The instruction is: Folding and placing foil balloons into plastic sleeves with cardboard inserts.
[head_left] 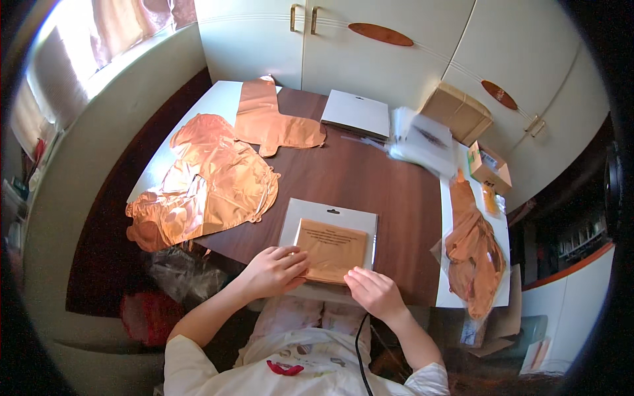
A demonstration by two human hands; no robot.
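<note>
A folded rose-gold foil balloon (pixel 330 251) with dark print lies flat on a white card (pixel 317 210) that has a hang hole at its top. The card rests at the near edge of the table, right in front of me. My left hand (pixel 274 269) has its fingers curled over the left edge of the folded foil. At the near right corner, my right hand (pixel 375 290) pinches the foil between thumb and fingers. The fingertips' undersides are hidden.
Flat foil balloons (pixel 211 178) spread across the left side, with another foil piece (pixel 271 122) behind. A white card stack (pixel 356 113), clear plastic sleeves (pixel 422 142), a cardboard box (pixel 457 112) and a small carton (pixel 489 168) stand far right. Crumpled foil (pixel 474 254) lies right.
</note>
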